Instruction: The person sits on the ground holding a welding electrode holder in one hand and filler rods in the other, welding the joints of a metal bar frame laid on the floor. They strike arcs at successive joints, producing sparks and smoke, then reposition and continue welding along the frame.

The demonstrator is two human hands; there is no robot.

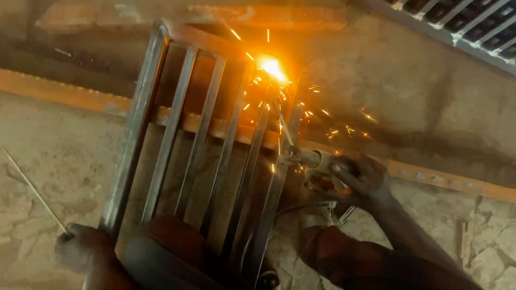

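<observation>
Two bare hands at work over one steel grille frame (177, 156) propped on a rough concrete floor (48, 161). Right hand (361, 180) clenched around one electrode holder (314, 161), with one thin welding rod (283, 124) slanting up from it to the frame's far right corner. Left hand (80, 246) closed on the frame's near left corner, fingers also pinching one spare rod (32, 188) angled away up to the left across the floor. One white-orange arc (271, 67) flaring at that far corner, dozens of sparks (322, 115) scattered to the right and downward.

Frame rectangular, dull grey bare metal, tilted with the far end raised; two long side rails joined by roughly five parallel bars, lit warm orange near the arc, darker toward the near end. Near end resting against the welder's legs in dark reddish trousers (344, 263).

Two rust-coloured flat steel strips: one (430, 177) running under the frame from the left edge of the floor to the right, another (252, 16) lying along the far edge. Floor cracked, stained, sandy in tone. One slatted metal grating (462, 27) visible at the upper right corner. Dim surroundings, arc the main light.
</observation>
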